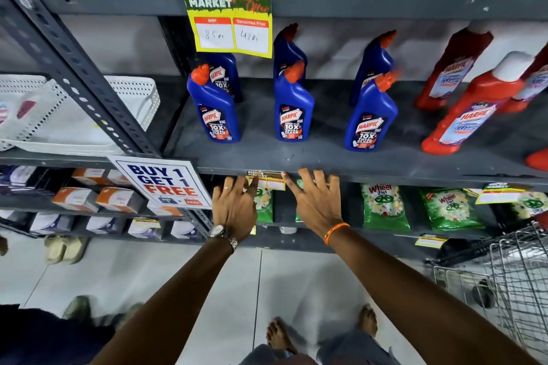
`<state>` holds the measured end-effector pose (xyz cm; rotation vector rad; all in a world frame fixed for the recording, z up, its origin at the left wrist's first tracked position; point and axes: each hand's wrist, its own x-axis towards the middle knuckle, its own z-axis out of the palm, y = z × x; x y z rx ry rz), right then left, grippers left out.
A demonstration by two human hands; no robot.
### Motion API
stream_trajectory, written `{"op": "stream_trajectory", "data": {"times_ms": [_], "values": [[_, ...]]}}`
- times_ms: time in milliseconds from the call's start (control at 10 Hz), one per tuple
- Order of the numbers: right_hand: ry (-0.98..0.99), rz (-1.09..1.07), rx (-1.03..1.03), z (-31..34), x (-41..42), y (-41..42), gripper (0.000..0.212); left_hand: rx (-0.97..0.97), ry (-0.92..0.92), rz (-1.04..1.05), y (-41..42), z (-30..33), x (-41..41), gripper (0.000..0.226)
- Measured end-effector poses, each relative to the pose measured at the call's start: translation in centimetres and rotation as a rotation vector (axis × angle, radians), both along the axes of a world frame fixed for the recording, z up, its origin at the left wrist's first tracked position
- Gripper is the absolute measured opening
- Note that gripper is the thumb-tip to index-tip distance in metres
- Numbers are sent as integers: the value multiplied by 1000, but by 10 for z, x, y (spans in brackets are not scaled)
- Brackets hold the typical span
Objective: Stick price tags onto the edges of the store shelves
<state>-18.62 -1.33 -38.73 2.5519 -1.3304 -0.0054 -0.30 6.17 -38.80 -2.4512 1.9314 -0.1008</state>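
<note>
— Fingers spread on both: left hand (234, 204) and right hand (315, 201) press the price tag (266, 180) between them onto the shelf edge (385, 176).
— Risk?
— Uneven pressure; it may sit crooked or peel off.

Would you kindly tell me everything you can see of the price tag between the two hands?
The price tag is a small paper card, dark-headed with a yellow border and two white boxes under red strips. It sits flat on the front edge of the grey shelf, below the blue bottles. Left hand fingertips cover its left end; the right hand forefinger touches its right corner. Its print is unreadable.
</note>
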Motion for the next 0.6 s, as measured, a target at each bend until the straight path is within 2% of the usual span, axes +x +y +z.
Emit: {"op": "stream_trajectory", "data": {"times_ms": [200,400,500,600], "values": [[-101,-141,12,19,-32,-1,70,-107,41,11,8,7,3,69],[-286,-272,-31,53,-68,8,74,-199,68,-8,16,26,-13,71],[-491,-287,-192,86,-82,13,66,-348,93,-67,13,47,-22,64],[-778,-241,-425,134,-102,22,54,-651,170,-142,9,82,-41,60]]}}
